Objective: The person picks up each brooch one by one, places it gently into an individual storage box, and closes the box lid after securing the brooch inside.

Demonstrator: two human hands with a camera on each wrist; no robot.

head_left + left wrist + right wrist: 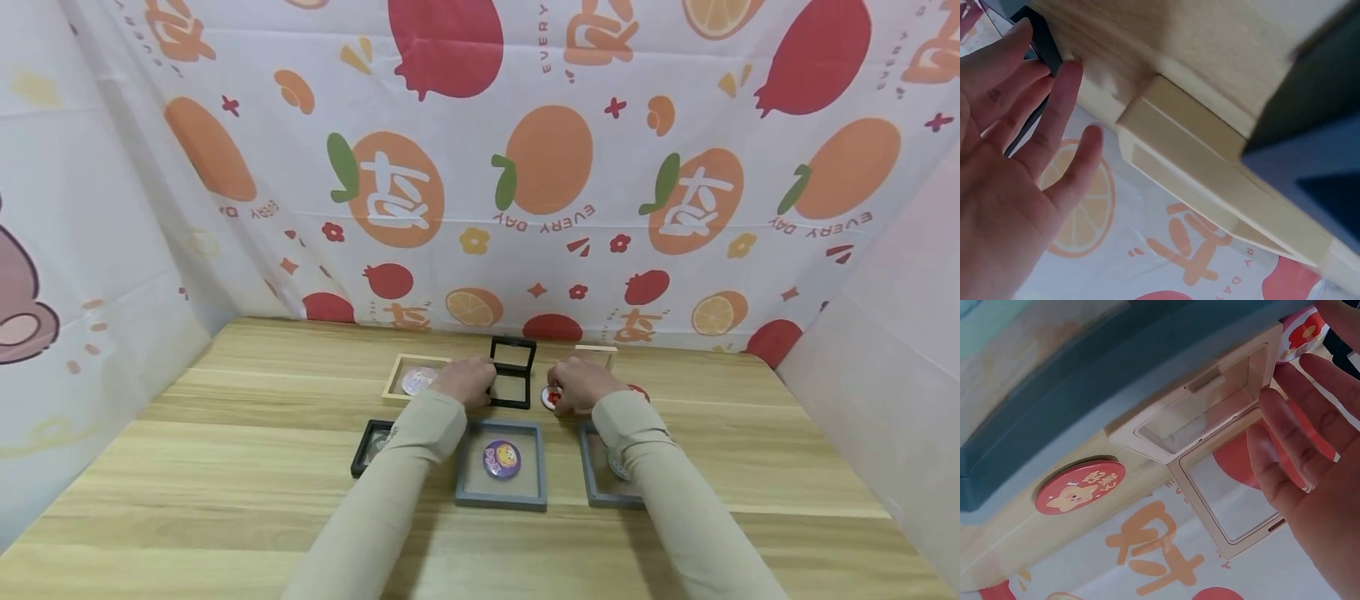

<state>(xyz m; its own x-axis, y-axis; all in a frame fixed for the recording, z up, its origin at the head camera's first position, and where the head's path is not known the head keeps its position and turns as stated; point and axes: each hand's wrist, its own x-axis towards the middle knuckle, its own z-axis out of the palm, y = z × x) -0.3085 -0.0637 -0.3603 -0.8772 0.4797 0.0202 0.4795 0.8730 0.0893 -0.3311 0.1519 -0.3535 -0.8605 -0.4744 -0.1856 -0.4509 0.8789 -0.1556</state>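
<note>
At the left edge of an open black display frame [512, 405], my left hand [465, 382] grips its side, the hinged lid standing up behind. In the left wrist view, the fingertips [1071, 69] meet the dark frame edge [1041, 37]. My right hand [583, 385] pinches a round white badge with a red flower [550, 397], just right of the black frame. The right wrist view shows the flower badge [1302, 334] by the fingers. Behind the right hand stands an open pale pink frame [1210, 394], partly hidden in the head view.
A pale wood-coloured frame [392, 387] with a badge lies left, near a small black frame [362, 454]. In front are a grey frame [501, 501] with a purple badge [502, 460] and another grey frame [592, 479] under the right forearm. A red badge [1079, 487] lies right.
</note>
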